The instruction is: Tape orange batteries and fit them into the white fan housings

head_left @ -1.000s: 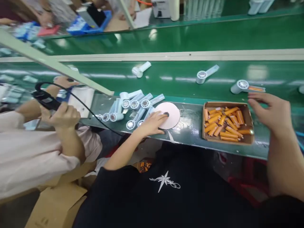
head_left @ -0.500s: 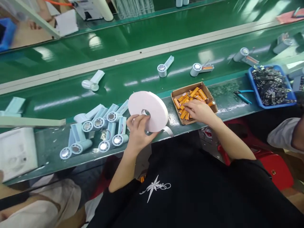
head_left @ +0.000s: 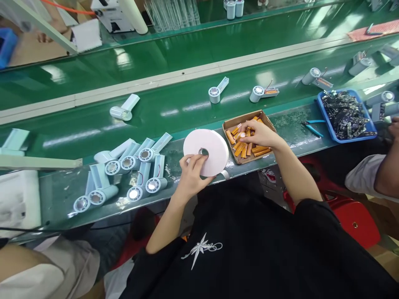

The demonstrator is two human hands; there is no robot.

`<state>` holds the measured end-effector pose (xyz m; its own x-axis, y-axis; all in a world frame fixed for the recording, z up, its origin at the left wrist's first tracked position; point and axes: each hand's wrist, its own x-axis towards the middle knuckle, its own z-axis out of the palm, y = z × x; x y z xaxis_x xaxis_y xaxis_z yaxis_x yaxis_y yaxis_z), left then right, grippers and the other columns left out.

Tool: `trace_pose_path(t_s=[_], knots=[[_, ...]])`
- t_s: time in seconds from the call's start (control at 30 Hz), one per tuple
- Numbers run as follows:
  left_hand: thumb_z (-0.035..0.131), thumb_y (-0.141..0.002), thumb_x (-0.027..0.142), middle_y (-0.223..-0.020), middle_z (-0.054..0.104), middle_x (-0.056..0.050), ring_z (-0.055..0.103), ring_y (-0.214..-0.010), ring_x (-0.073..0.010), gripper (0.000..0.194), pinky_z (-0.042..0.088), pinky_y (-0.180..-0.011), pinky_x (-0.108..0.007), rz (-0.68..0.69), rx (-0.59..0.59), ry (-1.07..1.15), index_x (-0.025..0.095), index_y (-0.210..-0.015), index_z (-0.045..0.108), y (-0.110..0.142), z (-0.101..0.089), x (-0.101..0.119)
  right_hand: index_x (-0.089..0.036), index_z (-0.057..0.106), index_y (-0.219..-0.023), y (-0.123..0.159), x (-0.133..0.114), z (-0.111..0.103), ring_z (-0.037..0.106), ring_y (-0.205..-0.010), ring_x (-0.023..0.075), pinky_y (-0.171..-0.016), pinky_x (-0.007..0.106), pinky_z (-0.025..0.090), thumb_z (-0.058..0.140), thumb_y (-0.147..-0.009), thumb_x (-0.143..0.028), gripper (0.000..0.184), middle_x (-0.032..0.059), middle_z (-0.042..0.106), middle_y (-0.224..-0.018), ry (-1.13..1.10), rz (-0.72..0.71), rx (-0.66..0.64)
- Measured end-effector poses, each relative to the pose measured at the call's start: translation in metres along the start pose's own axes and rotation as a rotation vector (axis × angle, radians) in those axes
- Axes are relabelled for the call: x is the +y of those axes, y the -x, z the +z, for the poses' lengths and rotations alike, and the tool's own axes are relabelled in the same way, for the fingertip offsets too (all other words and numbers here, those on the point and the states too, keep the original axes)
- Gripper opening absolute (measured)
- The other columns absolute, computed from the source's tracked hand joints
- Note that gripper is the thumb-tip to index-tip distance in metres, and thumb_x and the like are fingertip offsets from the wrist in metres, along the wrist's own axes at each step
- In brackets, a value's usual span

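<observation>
My left hand [head_left: 190, 175] grips a large white roll of tape [head_left: 206, 150] at its near edge, fingers at the centre hole, the roll tilted up off the bench. My right hand [head_left: 258, 132] is inside a small cardboard box [head_left: 231, 123] of orange cylindrical cells [head_left: 246, 148], fingers pinched around one cell. A cluster of several pale blue fan housings [head_left: 131, 166] lies on the bench left of the roll.
A green conveyor belt [head_left: 174, 108] behind the bench carries single fan housings [head_left: 215, 92]. A blue tray of dark parts [head_left: 346, 113] and blue-handled pliers [head_left: 311, 128] lie at right. Other people's arms show at far right [head_left: 383, 174] and bottom left [head_left: 37, 265].
My left hand lifted the tape roll off the bench and holds it tilted. My right hand came down from beside the box into it and now pinches a cell. The view swung right.
</observation>
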<state>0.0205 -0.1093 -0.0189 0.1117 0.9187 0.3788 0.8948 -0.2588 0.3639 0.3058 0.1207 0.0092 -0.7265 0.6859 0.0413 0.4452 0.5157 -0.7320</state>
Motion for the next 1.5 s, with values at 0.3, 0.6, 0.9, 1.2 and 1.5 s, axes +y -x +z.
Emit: trace_pose_path(t_s=[0.3,0.6,0.9,1.2,1.5], knots=[[0.086,-0.088,0.036,-0.135,0.070,-0.016,0.053,-0.131,-0.0388,0.063,0.047,-0.116,-0.058,0.042,-0.098,0.010,0.024,-0.145,0.063,-0.005,-0.009,0.011,-0.032,0.079,-0.107,0.050,-0.055,0.013,0.079,-0.119,0.0321,-0.106,0.056,0.065,0.084,-0.090,-0.053,0.028,0.0063,0.084,-0.120,-0.407,-0.007,0.499],[0.088,-0.087,0.044,-0.135,0.070,-0.017,0.052,-0.128,-0.0391,0.073,0.048,-0.114,-0.058,0.107,-0.142,0.074,0.022,-0.151,0.061,-0.006,-0.017,0.011,-0.026,0.087,-0.115,0.054,-0.029,-0.010,0.081,-0.105,0.0325,-0.107,0.055,0.065,0.080,-0.091,-0.044,0.030,0.0080,0.086,-0.114,-0.017,0.176,0.472],[0.088,-0.084,0.041,-0.136,0.070,-0.018,0.052,-0.125,-0.0395,0.074,0.048,-0.112,-0.059,0.086,-0.153,0.061,0.023,-0.152,0.064,-0.005,-0.015,0.014,-0.027,0.078,-0.117,0.059,0.005,0.008,0.082,-0.101,0.0268,-0.095,0.047,0.071,0.090,-0.081,-0.064,0.052,0.0054,0.082,-0.109,-0.413,0.227,0.732],[0.083,-0.089,0.036,-0.132,0.074,-0.014,0.056,-0.122,-0.0380,0.061,0.048,-0.111,-0.056,0.167,-0.212,0.017,0.027,-0.148,0.070,-0.012,-0.013,0.016,-0.031,0.068,-0.120,0.082,-0.051,0.018,0.084,-0.096,0.0236,-0.090,0.038,0.071,0.087,-0.086,-0.071,0.055,0.0010,0.082,-0.099,-0.699,0.232,0.660],[0.080,-0.093,0.026,-0.136,0.078,-0.006,0.056,-0.122,-0.0364,0.065,0.031,-0.133,-0.070,0.349,-0.236,-0.056,0.035,-0.156,0.065,-0.025,-0.024,0.012,-0.023,0.063,-0.082,0.090,-0.075,-0.014,0.064,-0.080,0.0224,-0.078,0.035,0.052,0.062,-0.106,-0.046,0.033,0.0039,0.070,-0.079,-0.036,0.157,-0.059]])
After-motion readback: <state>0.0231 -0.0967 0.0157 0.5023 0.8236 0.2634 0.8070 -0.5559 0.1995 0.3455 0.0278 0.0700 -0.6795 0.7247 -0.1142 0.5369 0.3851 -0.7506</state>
